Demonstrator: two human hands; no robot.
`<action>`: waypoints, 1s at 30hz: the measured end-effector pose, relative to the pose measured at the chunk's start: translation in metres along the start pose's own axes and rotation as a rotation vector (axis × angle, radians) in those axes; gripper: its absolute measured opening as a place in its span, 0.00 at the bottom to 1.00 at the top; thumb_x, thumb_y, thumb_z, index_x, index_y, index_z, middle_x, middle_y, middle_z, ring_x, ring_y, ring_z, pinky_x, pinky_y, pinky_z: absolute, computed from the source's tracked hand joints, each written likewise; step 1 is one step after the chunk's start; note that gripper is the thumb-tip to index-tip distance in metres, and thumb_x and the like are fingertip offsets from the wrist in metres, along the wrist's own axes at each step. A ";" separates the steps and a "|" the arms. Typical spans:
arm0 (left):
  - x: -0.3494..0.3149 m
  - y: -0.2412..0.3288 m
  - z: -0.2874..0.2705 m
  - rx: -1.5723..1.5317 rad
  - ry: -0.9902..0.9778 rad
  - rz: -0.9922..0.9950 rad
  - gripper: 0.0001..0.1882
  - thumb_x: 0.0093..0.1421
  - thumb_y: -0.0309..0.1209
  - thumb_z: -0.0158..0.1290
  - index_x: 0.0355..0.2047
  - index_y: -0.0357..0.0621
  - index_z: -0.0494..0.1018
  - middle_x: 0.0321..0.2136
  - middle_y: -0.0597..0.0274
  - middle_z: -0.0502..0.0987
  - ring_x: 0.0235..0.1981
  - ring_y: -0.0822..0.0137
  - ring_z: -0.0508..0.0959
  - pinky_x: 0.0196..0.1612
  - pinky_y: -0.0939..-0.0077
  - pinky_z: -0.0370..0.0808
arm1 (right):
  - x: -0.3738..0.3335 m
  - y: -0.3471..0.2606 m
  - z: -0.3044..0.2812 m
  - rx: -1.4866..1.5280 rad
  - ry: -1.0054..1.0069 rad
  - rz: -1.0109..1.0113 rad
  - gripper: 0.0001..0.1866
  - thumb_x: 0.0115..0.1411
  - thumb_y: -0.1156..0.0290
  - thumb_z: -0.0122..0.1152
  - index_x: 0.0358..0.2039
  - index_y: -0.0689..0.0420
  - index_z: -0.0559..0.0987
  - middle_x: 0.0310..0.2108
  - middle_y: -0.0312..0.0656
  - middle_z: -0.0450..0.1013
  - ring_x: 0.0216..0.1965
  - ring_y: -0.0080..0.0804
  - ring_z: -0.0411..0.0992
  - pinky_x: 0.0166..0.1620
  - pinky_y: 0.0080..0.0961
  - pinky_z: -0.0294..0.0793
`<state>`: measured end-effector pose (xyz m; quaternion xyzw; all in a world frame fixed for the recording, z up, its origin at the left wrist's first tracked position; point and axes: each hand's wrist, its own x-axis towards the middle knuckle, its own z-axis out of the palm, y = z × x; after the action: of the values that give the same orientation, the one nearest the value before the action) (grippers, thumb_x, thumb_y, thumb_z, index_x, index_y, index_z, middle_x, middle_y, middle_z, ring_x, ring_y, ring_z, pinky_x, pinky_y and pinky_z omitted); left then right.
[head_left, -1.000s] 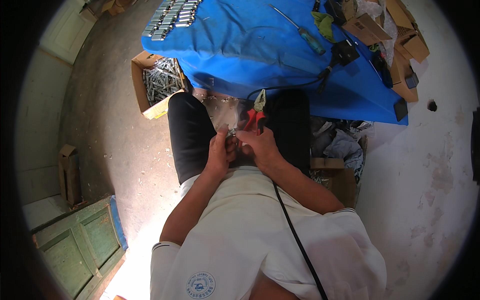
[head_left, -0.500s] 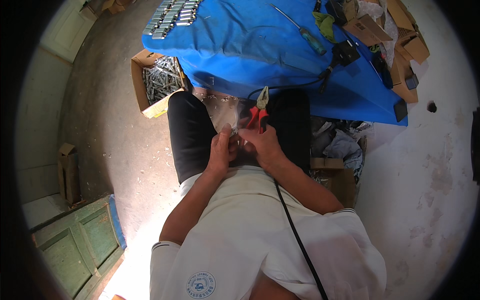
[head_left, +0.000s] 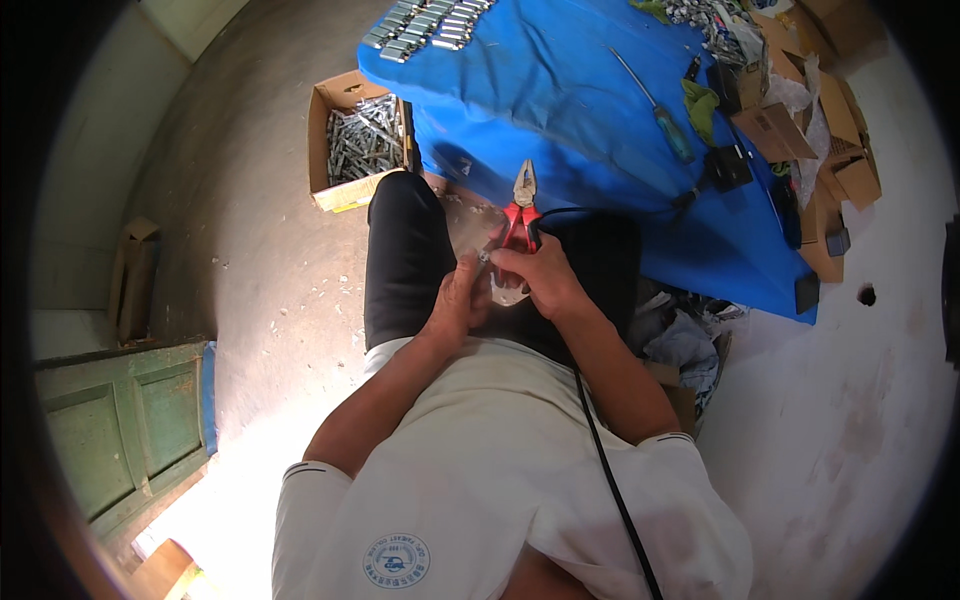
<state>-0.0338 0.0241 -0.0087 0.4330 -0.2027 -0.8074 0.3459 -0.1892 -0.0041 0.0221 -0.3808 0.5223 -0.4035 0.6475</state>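
Head view: red-handled pliers (head_left: 518, 212) are gripped in the right hand (head_left: 540, 280), closed around the handles over the lap, just before the blue-covered tabletop (head_left: 600, 110). A small metal part (head_left: 487, 257), too small to identify, is pinched in the closed left hand (head_left: 458, 300). Judged a fitting step; careful alignment of the pliers' nose is called for next.

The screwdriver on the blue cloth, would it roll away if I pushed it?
Probably a little. The screwdriver has a thin straight metal shaft and a rounded teal handle, so it likely rolls sideways, but the wrinkled blue cloth should slow it. It looks stiff, not floppy, and fairly light to lift.
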 end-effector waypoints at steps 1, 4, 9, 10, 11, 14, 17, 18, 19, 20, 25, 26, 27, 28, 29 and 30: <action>0.000 -0.001 -0.001 -0.013 0.010 -0.003 0.25 0.62 0.60 0.39 0.25 0.51 0.61 0.15 0.72 0.56 0.13 0.79 0.51 0.15 0.85 0.48 | 0.002 -0.001 0.002 0.002 -0.007 -0.009 0.15 0.50 0.75 0.63 0.40 0.60 0.75 0.24 0.33 0.71 0.19 0.16 0.63 0.21 0.15 0.60; 0.000 0.002 -0.001 -0.049 0.041 -0.033 0.26 0.62 0.60 0.39 0.25 0.51 0.61 0.14 0.71 0.56 0.12 0.78 0.51 0.14 0.84 0.49 | 0.005 -0.004 0.003 -0.024 -0.049 0.001 0.15 0.50 0.74 0.63 0.39 0.60 0.75 0.23 0.33 0.71 0.19 0.16 0.63 0.21 0.15 0.60; 0.002 0.003 -0.002 -0.130 0.073 -0.090 0.26 0.62 0.60 0.40 0.23 0.51 0.61 0.13 0.72 0.55 0.11 0.77 0.50 0.13 0.83 0.49 | 0.005 -0.006 0.008 -0.035 -0.029 0.028 0.14 0.50 0.74 0.63 0.38 0.60 0.75 0.23 0.34 0.71 0.19 0.17 0.63 0.21 0.16 0.61; 0.002 0.004 -0.001 -0.141 0.071 -0.098 0.26 0.62 0.60 0.40 0.22 0.51 0.60 0.12 0.72 0.55 0.11 0.77 0.50 0.13 0.83 0.49 | 0.004 -0.006 0.008 -0.021 -0.021 0.024 0.14 0.50 0.74 0.63 0.38 0.61 0.75 0.23 0.34 0.71 0.19 0.17 0.63 0.21 0.16 0.62; 0.002 0.004 -0.001 -0.154 0.072 -0.107 0.26 0.62 0.60 0.41 0.22 0.51 0.60 0.12 0.72 0.55 0.10 0.77 0.50 0.13 0.83 0.49 | 0.003 -0.005 0.009 -0.019 -0.012 0.021 0.14 0.50 0.73 0.64 0.38 0.61 0.75 0.23 0.34 0.71 0.18 0.17 0.63 0.21 0.16 0.62; 0.001 0.005 0.001 -0.165 0.075 -0.121 0.26 0.61 0.60 0.41 0.21 0.52 0.60 0.12 0.72 0.54 0.10 0.77 0.49 0.13 0.83 0.48 | 0.001 -0.005 0.009 -0.040 0.008 0.031 0.14 0.49 0.73 0.64 0.37 0.61 0.75 0.23 0.34 0.71 0.19 0.17 0.64 0.21 0.17 0.62; 0.001 0.004 0.002 -0.162 0.069 -0.114 0.26 0.61 0.60 0.41 0.21 0.52 0.60 0.12 0.72 0.54 0.10 0.77 0.49 0.13 0.83 0.48 | 0.002 0.000 0.007 -0.090 0.030 0.042 0.14 0.49 0.73 0.65 0.37 0.60 0.76 0.24 0.34 0.72 0.20 0.18 0.66 0.22 0.18 0.64; 0.001 0.003 0.002 -0.161 0.065 -0.110 0.26 0.61 0.60 0.41 0.21 0.52 0.60 0.12 0.72 0.53 0.10 0.77 0.49 0.13 0.83 0.48 | 0.001 0.000 0.010 -0.091 0.047 0.019 0.14 0.49 0.73 0.65 0.37 0.60 0.76 0.24 0.34 0.72 0.21 0.18 0.67 0.22 0.18 0.64; 0.002 0.003 0.002 -0.159 0.062 -0.106 0.26 0.61 0.60 0.41 0.21 0.52 0.60 0.12 0.73 0.53 0.10 0.77 0.49 0.13 0.83 0.48 | 0.001 0.000 0.012 -0.091 0.064 -0.003 0.14 0.49 0.73 0.65 0.37 0.60 0.76 0.24 0.34 0.72 0.21 0.18 0.67 0.23 0.18 0.65; 0.002 0.003 0.002 -0.158 0.060 -0.101 0.26 0.61 0.60 0.41 0.21 0.52 0.60 0.12 0.73 0.53 0.10 0.77 0.49 0.13 0.83 0.48 | 0.000 0.000 0.013 -0.092 0.068 -0.021 0.14 0.49 0.73 0.65 0.37 0.60 0.76 0.25 0.34 0.72 0.22 0.18 0.68 0.24 0.18 0.65; 0.005 -0.001 -0.005 -0.200 0.034 -0.123 0.26 0.61 0.59 0.42 0.22 0.51 0.61 0.13 0.71 0.56 0.11 0.77 0.51 0.14 0.82 0.49 | -0.001 -0.001 0.014 -0.107 0.074 -0.033 0.14 0.49 0.73 0.65 0.38 0.60 0.76 0.26 0.34 0.73 0.23 0.18 0.68 0.25 0.18 0.66; 0.004 0.000 -0.005 -0.213 0.016 -0.127 0.25 0.61 0.59 0.43 0.23 0.50 0.62 0.14 0.70 0.57 0.12 0.76 0.53 0.14 0.82 0.49 | -0.001 0.000 0.014 -0.095 0.080 -0.043 0.14 0.49 0.73 0.65 0.38 0.60 0.76 0.25 0.34 0.73 0.23 0.18 0.68 0.25 0.18 0.66; 0.004 0.000 -0.003 -0.210 0.029 -0.130 0.26 0.61 0.59 0.42 0.22 0.51 0.61 0.13 0.71 0.56 0.11 0.77 0.51 0.13 0.82 0.49 | 0.000 0.002 0.014 -0.082 0.085 -0.054 0.14 0.49 0.73 0.65 0.38 0.60 0.76 0.25 0.34 0.73 0.23 0.18 0.68 0.25 0.18 0.66; 0.003 0.001 0.000 -0.207 0.042 -0.134 0.26 0.62 0.59 0.41 0.21 0.52 0.60 0.12 0.72 0.54 0.11 0.77 0.50 0.13 0.83 0.48 | 0.000 0.004 0.014 -0.070 0.090 -0.064 0.15 0.49 0.73 0.65 0.38 0.60 0.77 0.25 0.34 0.73 0.23 0.18 0.68 0.25 0.18 0.65; 0.002 0.003 0.003 -0.205 0.056 -0.136 0.26 0.62 0.60 0.41 0.20 0.53 0.59 0.11 0.73 0.53 0.10 0.77 0.49 0.13 0.83 0.48 | 0.001 0.004 0.013 -0.080 0.095 -0.049 0.15 0.48 0.73 0.65 0.38 0.60 0.77 0.24 0.34 0.73 0.22 0.18 0.68 0.24 0.18 0.65; 0.003 0.002 0.002 -0.204 0.053 -0.138 0.26 0.62 0.60 0.41 0.20 0.53 0.59 0.11 0.73 0.53 0.10 0.77 0.49 0.13 0.83 0.48 | 0.001 0.004 0.012 -0.090 0.099 -0.034 0.15 0.48 0.73 0.65 0.38 0.60 0.77 0.23 0.34 0.73 0.22 0.18 0.67 0.24 0.18 0.65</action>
<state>-0.0358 0.0205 -0.0079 0.4298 -0.0799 -0.8339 0.3368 -0.1764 -0.0028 0.0195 -0.3977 0.5648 -0.4090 0.5963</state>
